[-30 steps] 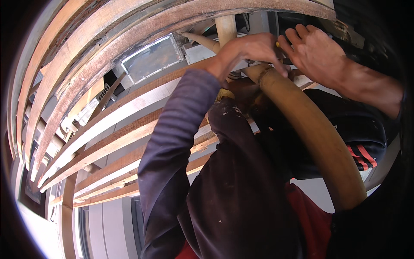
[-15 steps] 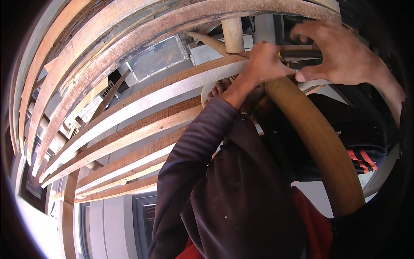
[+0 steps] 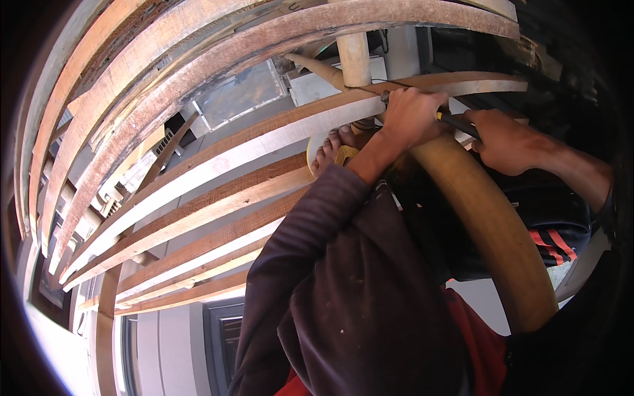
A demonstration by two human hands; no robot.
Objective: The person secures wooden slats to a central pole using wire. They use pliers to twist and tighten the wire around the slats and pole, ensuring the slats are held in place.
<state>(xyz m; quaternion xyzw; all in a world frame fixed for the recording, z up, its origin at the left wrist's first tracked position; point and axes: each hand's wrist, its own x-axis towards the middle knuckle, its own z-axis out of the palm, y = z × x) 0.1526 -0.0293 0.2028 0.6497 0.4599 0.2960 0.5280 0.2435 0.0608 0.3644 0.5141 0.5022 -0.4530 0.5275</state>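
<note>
My right hand (image 3: 505,140) is closed around the black handle of a hand tool (image 3: 456,123) with a yellow band at its front end. The tool runs into my left hand (image 3: 413,113), which is closed around its front part. A small dark tip shows on the far side of that fist, but the tool's kind is hidden. Both hands are just above the upper end of a thick bamboo pole (image 3: 485,204). Beside my left fist runs a sawn wooden batten (image 3: 264,142), near where it meets an upright bamboo post (image 3: 354,59).
Several more wooden battens (image 3: 218,195) lie in rows to the left, with gaps showing the floor far below. A bare foot (image 3: 332,148) rests near the battens. A framed panel (image 3: 241,92) lies below. Black cloth with red stripes (image 3: 555,247) is at the right.
My right hand has moved down and closed from an open reach onto the tool's handle. The handle now slants down to the right, and my left hand has shifted slightly lower.
</note>
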